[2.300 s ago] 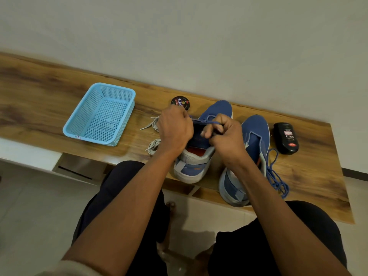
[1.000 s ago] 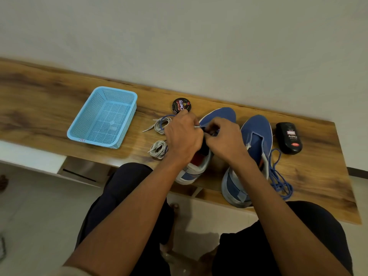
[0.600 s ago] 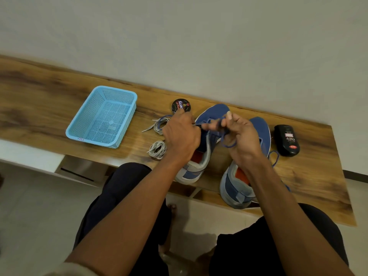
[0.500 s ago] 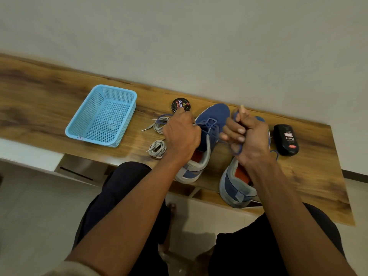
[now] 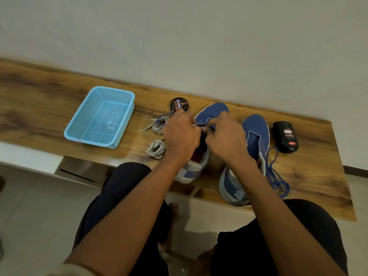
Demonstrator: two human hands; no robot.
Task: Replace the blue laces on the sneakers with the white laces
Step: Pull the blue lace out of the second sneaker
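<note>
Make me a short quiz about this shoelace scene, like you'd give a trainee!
1. True or false: the blue basket holds the white laces.
2. Which sneaker are the left hand and right hand working on?
A. the left sneaker
B. the right sneaker
3. Fill in: a loose blue lace lies beside the ____ sneaker.

Key
1. False. The two white lace bundles, far and near, lie on the wooden bench.
2. A. Both hands pinch its blue lace.
3. right
</note>
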